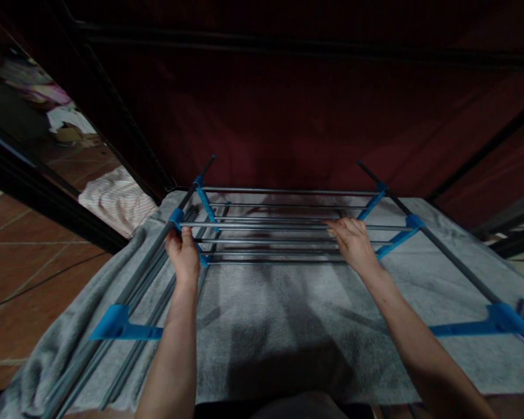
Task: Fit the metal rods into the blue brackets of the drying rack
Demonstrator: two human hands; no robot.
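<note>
Rack crossbar (253, 224) is held, seemingly steadied, above the grey blanket (279, 314) by the right hand (353, 240), fingers curled. Above the blanket's left side, a blue connector (176, 217) is touched by the left hand (184, 256), finger grip unclear.

The rods (253, 225) look like smooth metal, the brackets (113, 323) smooth plastic, the blanket (279, 297) fuzzy matt cloth.

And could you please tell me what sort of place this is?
Probably a room in a home, though I cannot be certain: a tiled floor, a striped cloth lying on it, and a grey blanket spread under the rack.
</note>
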